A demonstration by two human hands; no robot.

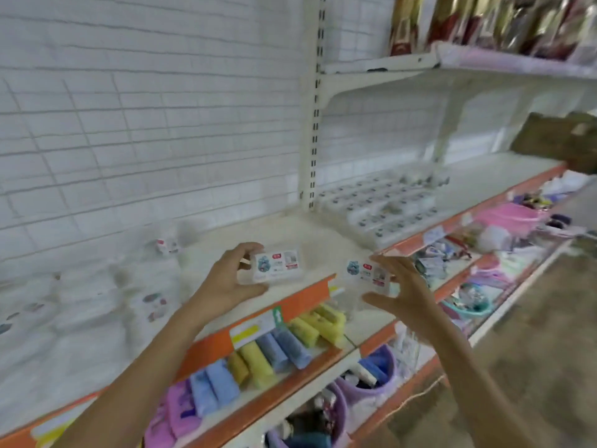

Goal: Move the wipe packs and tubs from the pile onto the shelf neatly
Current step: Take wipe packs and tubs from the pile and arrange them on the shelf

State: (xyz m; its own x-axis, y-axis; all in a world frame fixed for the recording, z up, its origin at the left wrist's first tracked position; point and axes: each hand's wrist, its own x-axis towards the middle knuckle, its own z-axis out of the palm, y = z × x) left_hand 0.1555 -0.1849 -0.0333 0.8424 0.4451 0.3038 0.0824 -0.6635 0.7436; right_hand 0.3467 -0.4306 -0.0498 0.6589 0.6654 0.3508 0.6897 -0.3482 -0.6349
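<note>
Two wipe packs are seen at the front of the shelf (303, 227), one at each hand. The left pack (277, 265) lies flat on the shelf, close to its orange front edge (290, 307), and is held by the left hand (226, 279): the thumb is curled under its near side and the fingers are hooked over its far left corner, so the grip is closed round the pack. The right pack (366, 274) is found just right of that grip, at the shelf's front edge and partly over it; whether it rests on the shelf cannot be told. The right hand (403, 295) is spread wide, with straight fingers at the pack's right side and the thumb stretched out below it; its grip is open, and contact with the pack cannot be made out through the blur. Left of the left grip, a blurred white pile (80, 305) of packs is spread over the shelf. Beyond the right grip, further along the shelf, a flat row of small packs (381, 205) is laid out. Below both grips, on the lower shelf, rolled cloths (277, 347) in blue and yellow are lined up.
</note>
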